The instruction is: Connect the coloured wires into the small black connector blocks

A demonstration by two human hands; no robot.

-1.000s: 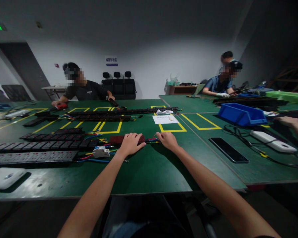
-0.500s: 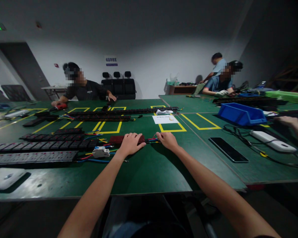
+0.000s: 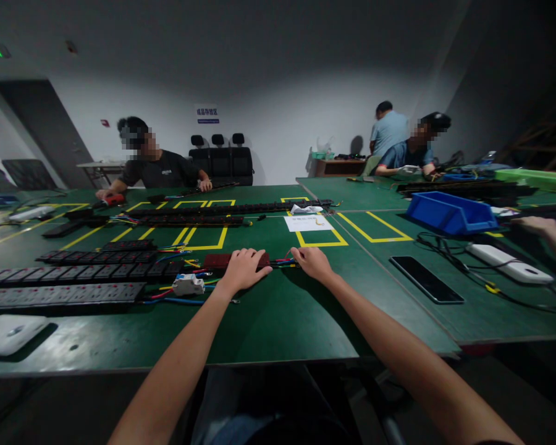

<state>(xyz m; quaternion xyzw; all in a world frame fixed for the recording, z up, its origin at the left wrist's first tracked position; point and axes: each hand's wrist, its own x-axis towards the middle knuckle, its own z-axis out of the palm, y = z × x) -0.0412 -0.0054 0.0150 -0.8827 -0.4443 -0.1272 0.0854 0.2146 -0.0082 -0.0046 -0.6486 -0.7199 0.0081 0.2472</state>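
Note:
A dark red rectangular block (image 3: pixel 214 262) lies on the green table (image 3: pixel 278 327), with coloured wires (image 3: pixel 283 262) coming out of its right end. My left hand (image 3: pixel 246 267) rests over the block, fingers curled across its top and far edge and holding it down. At the wire ends, my right hand (image 3: pixel 312 262) has its fingers closed in a pinch on the wires; the tips are partly hidden. Left of the block, a white circuit breaker (image 3: pixel 188 284) sits among more wires, beside long black socket strips (image 3: pixel 120 272).
Nearby are a phone (image 3: pixel 426 280), a white power bank (image 3: pixel 509 264) with black cable, a blue bin (image 3: pixel 449 213) and white paper (image 3: pixel 308 223). A white device (image 3: pixel 12 334) lies front left. Co-workers (image 3: pixel 167 170) are across the table; another person's hand (image 3: pixel 540 227) is at right.
My hands and the block stay in place. The co-worker across at left now has a long dark strip by the hand. The person standing at the back has turned and shifted left.

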